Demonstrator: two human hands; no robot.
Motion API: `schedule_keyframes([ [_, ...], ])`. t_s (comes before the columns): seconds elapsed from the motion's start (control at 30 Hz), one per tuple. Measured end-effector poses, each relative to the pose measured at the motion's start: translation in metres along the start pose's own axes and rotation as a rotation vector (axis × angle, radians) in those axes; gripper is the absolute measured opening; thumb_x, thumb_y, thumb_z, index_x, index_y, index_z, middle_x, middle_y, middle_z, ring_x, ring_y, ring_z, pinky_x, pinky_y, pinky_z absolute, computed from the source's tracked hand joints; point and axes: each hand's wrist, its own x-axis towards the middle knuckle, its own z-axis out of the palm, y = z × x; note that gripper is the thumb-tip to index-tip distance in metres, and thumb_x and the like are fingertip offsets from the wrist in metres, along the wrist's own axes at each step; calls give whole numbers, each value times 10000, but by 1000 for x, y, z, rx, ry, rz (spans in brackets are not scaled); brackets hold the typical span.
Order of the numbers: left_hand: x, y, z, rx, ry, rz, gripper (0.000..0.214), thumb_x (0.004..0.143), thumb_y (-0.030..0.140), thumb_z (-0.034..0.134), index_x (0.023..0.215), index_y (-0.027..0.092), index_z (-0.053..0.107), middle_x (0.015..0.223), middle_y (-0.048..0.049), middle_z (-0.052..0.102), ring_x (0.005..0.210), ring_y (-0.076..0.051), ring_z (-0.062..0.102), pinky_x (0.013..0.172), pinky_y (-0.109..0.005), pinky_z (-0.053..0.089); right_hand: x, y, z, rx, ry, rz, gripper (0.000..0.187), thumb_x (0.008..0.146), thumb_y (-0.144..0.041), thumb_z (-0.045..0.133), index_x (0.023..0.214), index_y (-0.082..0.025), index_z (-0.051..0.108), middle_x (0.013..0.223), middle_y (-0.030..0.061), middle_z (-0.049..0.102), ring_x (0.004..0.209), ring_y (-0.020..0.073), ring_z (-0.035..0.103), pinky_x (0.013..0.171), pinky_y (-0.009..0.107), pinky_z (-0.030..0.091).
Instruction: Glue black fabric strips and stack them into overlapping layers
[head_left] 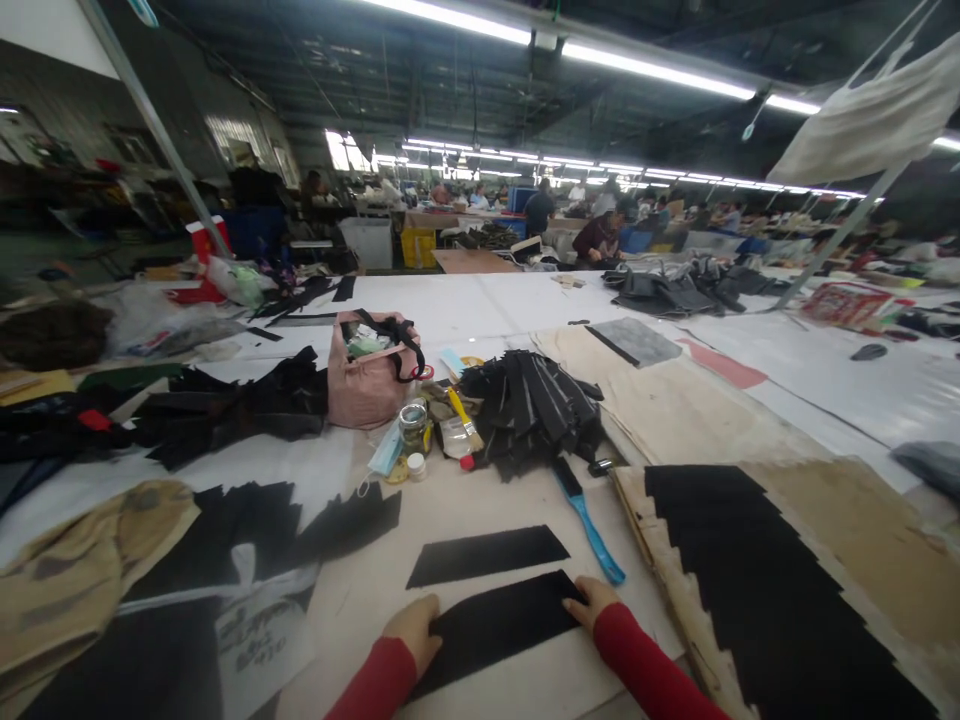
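both red sleeves [645,665] run off the near edge, so the arms are cut off. the left hand [415,632] shows only partly, its fingers hidden against the near black strip [499,620]. handwriting on the white sheet [259,635] near left is too blurred to read. the jar [412,425] label is too small to tell. far workers [600,235] are blurred.

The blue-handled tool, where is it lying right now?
In the head view the blue-handled tool lies slanted on the table, just beyond the right hand, between the two black strips and the board of overlapped black pieces.
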Motion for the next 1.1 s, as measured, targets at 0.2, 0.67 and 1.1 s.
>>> schedule_keyframes([
  [0.2, 7, 17, -27, -9, 309, -26, 335, 686, 119, 510, 1014, 191, 508, 1057, -32, 529, 969, -167, 471, 805, -261, 361, 27, -2, -26, -80, 85, -147, 331, 743, -270, 494, 1013, -92, 565, 997, 144, 553, 935, 255, 509, 802, 342, 391],
  [0.67, -20, -3, 67, -154, 491, 270, 266, 762, 94, 369, 898, 165, 586, 973, -95, 541, 946, -202, 478, 842, -335, 403, -10, 24, 28, -105, 104, -639, 412, 754, -67, 333, 1086, -108, 573, 1003, 137, 548, 921, 219, 495, 821, 334, 418],
  [1.1, 5, -2, 21, -189, 323, -143, 165, 673, 149, 533, 827, 156, 476, 896, -44, 494, 863, -153, 483, 790, -258, 380, 17, 15, -2, -67, 168, -265, 148, 630, -197, 582, 769, -171, 540, 835, 62, 533, 814, 216, 502, 727, 333, 384],
])
